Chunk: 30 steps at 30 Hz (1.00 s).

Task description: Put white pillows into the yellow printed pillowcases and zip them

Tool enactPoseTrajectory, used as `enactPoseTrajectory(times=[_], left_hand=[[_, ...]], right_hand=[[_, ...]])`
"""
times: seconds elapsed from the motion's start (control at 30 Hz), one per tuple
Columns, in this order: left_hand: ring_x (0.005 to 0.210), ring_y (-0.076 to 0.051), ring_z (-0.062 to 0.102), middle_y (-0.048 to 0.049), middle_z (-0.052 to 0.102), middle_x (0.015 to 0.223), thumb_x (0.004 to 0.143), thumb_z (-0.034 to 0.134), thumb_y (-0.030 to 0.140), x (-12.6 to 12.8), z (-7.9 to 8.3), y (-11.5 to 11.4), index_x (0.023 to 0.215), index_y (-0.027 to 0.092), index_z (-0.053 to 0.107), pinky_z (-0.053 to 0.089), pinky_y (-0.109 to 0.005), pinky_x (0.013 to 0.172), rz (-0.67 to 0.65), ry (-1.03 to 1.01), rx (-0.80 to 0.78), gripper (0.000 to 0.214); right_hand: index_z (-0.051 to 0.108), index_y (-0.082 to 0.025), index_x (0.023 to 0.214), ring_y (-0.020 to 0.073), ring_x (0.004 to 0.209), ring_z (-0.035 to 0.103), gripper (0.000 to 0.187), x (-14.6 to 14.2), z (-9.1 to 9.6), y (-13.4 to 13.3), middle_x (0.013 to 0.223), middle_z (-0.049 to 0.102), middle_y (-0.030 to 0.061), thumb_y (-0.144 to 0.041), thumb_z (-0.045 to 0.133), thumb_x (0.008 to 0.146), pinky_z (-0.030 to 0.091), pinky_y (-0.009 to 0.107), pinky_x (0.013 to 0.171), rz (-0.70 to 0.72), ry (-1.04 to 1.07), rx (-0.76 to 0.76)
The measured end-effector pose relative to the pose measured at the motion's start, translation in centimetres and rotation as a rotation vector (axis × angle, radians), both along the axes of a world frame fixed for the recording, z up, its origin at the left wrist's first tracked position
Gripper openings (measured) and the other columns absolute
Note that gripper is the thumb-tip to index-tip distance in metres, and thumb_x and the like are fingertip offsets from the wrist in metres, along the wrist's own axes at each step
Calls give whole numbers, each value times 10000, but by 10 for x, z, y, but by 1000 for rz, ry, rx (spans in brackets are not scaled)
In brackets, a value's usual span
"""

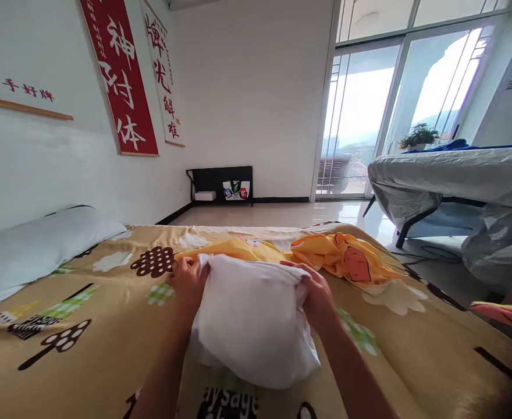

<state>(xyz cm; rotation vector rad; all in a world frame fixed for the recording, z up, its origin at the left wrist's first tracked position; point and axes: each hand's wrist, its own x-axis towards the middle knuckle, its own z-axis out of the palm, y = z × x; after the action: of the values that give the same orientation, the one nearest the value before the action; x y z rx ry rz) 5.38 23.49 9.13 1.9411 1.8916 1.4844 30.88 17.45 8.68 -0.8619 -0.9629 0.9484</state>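
A plump white pillow stands propped on the bed in front of me, its loose fabric creased at the lower corners. My left hand grips its upper left corner, fingers closed on the cloth. At the upper right corner, my right hand pinches the cloth the same way. Just behind the pillow lies yellow-orange printed fabric, bunched up on the right and flatter toward the middle. The pillow hides part of that fabric.
The bed has a tan patterned sheet. Another white pillow lies against the left wall. A plastic-covered table stands at right, near glass doors. A low black rack is by the far wall.
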Motion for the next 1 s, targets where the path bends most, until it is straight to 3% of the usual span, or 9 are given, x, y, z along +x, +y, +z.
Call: enactPoseTrajectory(times=[0.07,0.17,0.37,0.47,0.57,0.67,0.77,0.87,1.0], left_hand=[[1051,-300,518,-117,554,1027,832,498,431,-1,14,-18,755,167,637,361,-490,986,-20,-62,147,308],[1018,-240,547,-85,573,1065,838,517,434,2,34,-47,934,184,640,436,-359,897,-193,-209,257,295],[622,-127,504,32,529,705,754,530,264,11,48,-91,866,205,480,404,-223,570,-561,-542,-12,136],[515,-99,384,65,466,649,725,482,230,21,45,-104,880,222,414,316,-206,486,-653,-619,-84,170],[552,-119,388,53,441,627,821,427,346,32,44,-115,898,211,479,314,-228,533,-733,-405,-121,164],[675,-160,503,6,566,715,826,508,481,43,48,-125,879,193,582,353,-258,642,-830,-28,-210,303],[744,-186,557,-26,654,827,765,627,472,50,49,-127,918,184,645,378,-264,679,-850,102,-326,326],[750,-185,566,-28,665,784,811,556,431,47,42,-119,817,177,680,406,-256,682,-866,21,-381,282],[955,-263,594,-64,686,976,665,670,513,33,32,-108,895,171,700,448,-303,811,-634,-293,-414,413]], right_hand=[[628,-203,696,193,669,613,229,4,8,-8,833,721,56,-394,694,589,479,306,624,60,175,17],[570,-245,659,210,638,620,247,4,14,-18,665,680,21,-468,672,628,505,359,661,123,204,101],[514,-234,676,170,395,502,219,-16,21,-44,462,584,2,-438,594,681,375,276,403,381,-35,19],[500,-208,599,157,432,511,243,-29,27,-51,497,613,30,-425,554,693,380,263,441,328,-240,43],[564,-179,571,157,532,528,263,-35,31,-52,568,627,46,-396,485,696,386,260,506,200,-433,74],[610,-166,609,153,599,506,223,-39,30,-51,587,585,21,-333,467,650,370,255,554,150,-614,60],[593,-165,626,142,626,477,166,-40,27,-47,605,557,3,-299,494,631,353,252,583,166,-709,55],[586,-175,695,150,673,518,123,-35,25,-42,691,595,9,-281,541,653,388,259,617,190,-623,62],[634,-195,920,194,917,589,202,-16,30,-45,964,656,59,-279,626,736,444,286,765,114,-441,221]])
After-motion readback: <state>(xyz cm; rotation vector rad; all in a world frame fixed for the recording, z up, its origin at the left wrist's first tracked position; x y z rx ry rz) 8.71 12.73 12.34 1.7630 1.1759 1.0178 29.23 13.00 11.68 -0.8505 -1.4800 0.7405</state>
